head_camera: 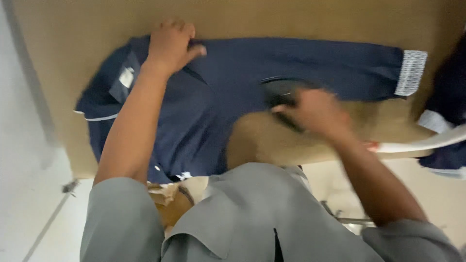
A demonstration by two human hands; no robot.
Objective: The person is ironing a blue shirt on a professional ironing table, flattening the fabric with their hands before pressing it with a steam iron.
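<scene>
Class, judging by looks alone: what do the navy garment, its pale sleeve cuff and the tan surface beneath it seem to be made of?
Navy garment: soft woven cloth, matte; it lies flat with gentle folds under the left hand.
Sleeve cuff: pale patterned fabric, possibly a printed weave; too blurred to be sure.
Tan surface: dull, matte, slightly grainy, perhaps a padded cloth cover or board.

soft, even indoor light with faint shadows; the right hand (pixel 315 112) is motion-blurred, and the whole frame slightly soft.

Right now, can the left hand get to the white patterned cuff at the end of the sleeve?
Probably not without shifting: the left hand presses the navy garment near its collar, the cuff lies far across, and the right hand sits between.
</scene>
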